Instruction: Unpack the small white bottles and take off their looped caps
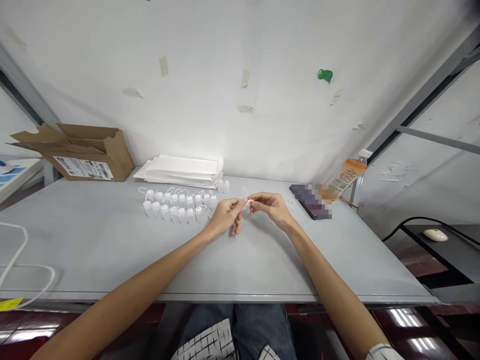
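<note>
Grey worktop point(101, 245) below a white wall point(210, 60) marked with scraps of tape. Fingers point(238, 201) of both hands closed in a pinch near mid-worktop, a small white plastic piece point(247, 203) gripped between the two sets of fingertips, its exact form too small to make out. Left hand point(225, 216) on the piece from the left, right hand point(272, 207) from the right, wrists raised slightly and forearms reaching in from the near edge.

Handling, as judged: very light, thin, probably a little flexible. Likely to slip or spring from dry fingertips, so best held by the pads at its ends, with gentle pressure.

Just left of the left hand, small white plastic bottles point(176, 206) in two close rows, thin white loops attached. Behind them, a stack of white paper sheets point(180, 170). To the right, a dark phone point(309, 201), partly pixelated, and an orange-labelled drink bottle point(345, 175) at the far corner. Far left, an open cardboard box point(80, 152) with a shipping label.
</note>
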{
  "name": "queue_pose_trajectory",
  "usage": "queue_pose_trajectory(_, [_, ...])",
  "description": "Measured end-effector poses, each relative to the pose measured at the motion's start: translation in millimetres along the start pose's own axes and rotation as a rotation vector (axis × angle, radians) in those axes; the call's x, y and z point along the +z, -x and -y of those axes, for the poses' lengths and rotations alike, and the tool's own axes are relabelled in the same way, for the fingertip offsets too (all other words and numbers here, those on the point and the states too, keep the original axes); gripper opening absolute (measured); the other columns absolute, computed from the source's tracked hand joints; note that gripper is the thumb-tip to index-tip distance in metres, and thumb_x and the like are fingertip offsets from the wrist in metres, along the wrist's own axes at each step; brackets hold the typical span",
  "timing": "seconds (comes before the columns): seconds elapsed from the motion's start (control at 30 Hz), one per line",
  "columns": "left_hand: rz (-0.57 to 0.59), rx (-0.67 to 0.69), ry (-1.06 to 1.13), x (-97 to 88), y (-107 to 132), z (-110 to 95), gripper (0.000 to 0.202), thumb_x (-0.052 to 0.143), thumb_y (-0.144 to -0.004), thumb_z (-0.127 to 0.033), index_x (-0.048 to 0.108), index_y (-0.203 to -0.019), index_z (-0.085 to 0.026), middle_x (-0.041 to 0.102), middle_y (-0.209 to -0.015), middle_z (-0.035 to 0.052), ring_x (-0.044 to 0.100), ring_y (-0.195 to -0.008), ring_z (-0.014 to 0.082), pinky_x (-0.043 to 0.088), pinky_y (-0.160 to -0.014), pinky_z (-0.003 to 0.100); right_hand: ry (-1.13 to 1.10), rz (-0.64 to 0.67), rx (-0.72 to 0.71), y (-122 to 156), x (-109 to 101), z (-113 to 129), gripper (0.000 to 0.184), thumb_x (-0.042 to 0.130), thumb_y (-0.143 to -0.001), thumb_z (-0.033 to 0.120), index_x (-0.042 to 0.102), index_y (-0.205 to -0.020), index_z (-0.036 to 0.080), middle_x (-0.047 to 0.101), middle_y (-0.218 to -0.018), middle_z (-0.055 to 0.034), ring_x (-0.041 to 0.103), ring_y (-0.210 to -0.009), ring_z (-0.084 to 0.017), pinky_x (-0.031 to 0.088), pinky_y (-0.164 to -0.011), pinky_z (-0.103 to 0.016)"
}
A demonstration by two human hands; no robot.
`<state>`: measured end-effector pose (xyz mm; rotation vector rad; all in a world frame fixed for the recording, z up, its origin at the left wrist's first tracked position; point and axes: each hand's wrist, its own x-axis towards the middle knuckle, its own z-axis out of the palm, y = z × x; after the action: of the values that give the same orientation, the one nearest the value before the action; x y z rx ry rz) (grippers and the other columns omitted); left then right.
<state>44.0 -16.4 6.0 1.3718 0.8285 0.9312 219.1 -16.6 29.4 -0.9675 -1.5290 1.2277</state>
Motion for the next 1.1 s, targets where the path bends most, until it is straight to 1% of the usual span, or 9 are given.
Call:
queue_pose_trajectory(0.33, [-0.012, -0.047, 0.068, 2.3, 2.5, -4.3, 0.047, 0.053, -0.086, -0.059, 0.046, -0.066, -0.017, 0.043, -0.048, -0.0068, 0.055, -0.034, 0.0126, 0.038, -0.029, 0.02, 0.001, 0.019, -0.015, 1.6, -2.4, 2.0, 0.03, 0.079, -0.069, 0.039, 0.076, -0.089, 0.017, 0.071, -0.082, -0.0052, 0.065, -0.069, -0.017, 0.056, -0.074, -0.037])
queue_pose_trajectory(0.43, [-0.016, -0.033, 0.054, 2.1, 2.1, -4.8, 0.045, 0.053, -0.087, -0.058, 0.05, -0.07, -0.016, 0.041, -0.047, -0.0076, 0.054, -0.033, 0.0121, 0.037, -0.03, 0.02, -0.026, -0.029, 0.003, 2.1, -0.5, 4.0, 0.03, 0.078, -0.07, 0.042, 0.074, -0.084, 0.016, 0.069, -0.077, -0.004, 0.063, -0.064, -0.015, 0.057, -0.065, -0.033])
queue_pose_trajectory(0.5, [-0.023, -0.028, 0.041, 2.0, 2.0, -5.1, 0.043, 0.052, -0.088, -0.057, 0.052, -0.073, -0.016, 0.04, -0.047, -0.0081, 0.054, -0.033, 0.012, 0.037, -0.029, 0.02, -0.017, -0.085, 0.01, 2.2, 0.3, 4.1, 0.029, 0.077, -0.072, 0.044, 0.072, -0.078, 0.016, 0.064, -0.067, -0.0019, 0.057, -0.055, -0.012, 0.052, -0.051, -0.028])
queue_pose_trajectory(0.57, [-0.028, -0.018, 0.02, 1.7, 2.1, -4.8, 0.044, 0.052, -0.088, -0.056, 0.051, -0.071, -0.016, 0.04, -0.047, -0.008, 0.053, -0.033, 0.0118, 0.036, -0.03, 0.02, 0.012, -0.112, 0.027, 2.1, 0.4, 2.7, 0.031, 0.076, -0.073, 0.045, 0.069, -0.071, 0.015, 0.057, -0.057, 0.0005, 0.05, -0.045, -0.009, 0.042, -0.04, -0.023])
queue_pose_trajectory(0.63, [-0.023, 0.002, -0.009, 1.4, 2.2, -3.9, 0.044, 0.052, -0.088, -0.056, 0.049, -0.068, -0.017, 0.04, -0.047, -0.0078, 0.053, -0.033, 0.0111, 0.036, -0.031, 0.019, 0.031, -0.096, 0.046, 1.9, 0.2, 0.2, 0.034, 0.076, -0.073, 0.046, 0.065, -0.067, 0.015, 0.056, -0.056, 0.0012, 0.045, -0.039, -0.007, 0.034, -0.035, -0.022])
queue_pose_trajectory(0.7, [-0.02, 0.015, -0.037, 1.0, 2.1, -2.8, 0.045, 0.052, -0.089, -0.055, 0.048, -0.066, -0.017, 0.04, -0.046, -0.0078, 0.053, -0.033, 0.0104, 0.036, -0.031, 0.019, 0.034, -0.07, 0.064, 1.7, 0.1, -1.9, 0.037, 0.077, -0.071, 0.048, 0.063, -0.066, 0.015, 0.057, -0.058, 0.0009, 0.044, -0.037, -0.006, 0.031, -0.034, -0.021])
queue_pose_trajectory(0.77, [-0.019, 0.025, -0.059, 0.4, 1.9, -2.1, 0.045, 0.051, -0.089, -0.055, 0.049, -0.066, -0.017, 0.04, -0.046, -0.0078, 0.053, -0.034, 0.0098, 0.035, -0.032, 0.019, 0.034, -0.056, 0.076, 1.6, 0.0, -2.6, 0.039, 0.077, -0.07, 0.05, 0.062, -0.068, 0.015, 0.059, -0.059, 0.0002, 0.047, -0.037, -0.007, 0.032, -0.034, -0.021])
queue_pose_trajectory(0.93, [-0.02, 0.036, -0.102, -0.5, 1.7, -1.4, 0.045, 0.05, -0.09, -0.054, 0.049, -0.065, -0.017, 0.04, -0.048, -0.0075, 0.053, -0.035, 0.0091, 0.035, -0.033, 0.018, 0.041, -0.019, 0.085, 1.6, 0.3, 1.3, 0.04, 0.078, -0.068, 0.051, 0.064, -0.074, 0.014, 0.064, -0.063, -0.0028, 0.06, -0.048, -0.013, 0.045, -0.04, -0.023])
queue_pose_trajectory(1.1, [-0.03, 0.029, -0.118, -0.8, 2.0, -1.1, 0.045, 0.049, -0.09, -0.055, 0.045, -0.064, -0.018, 0.041, -0.048, -0.0074, 0.053, -0.035, 0.0087, 0.035, -0.033, 0.018, 0.027, -0.018, 0.051, 1.4, 1.7, 4.4, 0.035, 0.079, -0.068, 0.046, 0.065, -0.077, 0.015, 0.065, -0.071, -0.0035, 0.065, -0.059, -0.016, 0.05, -0.044, -0.024])
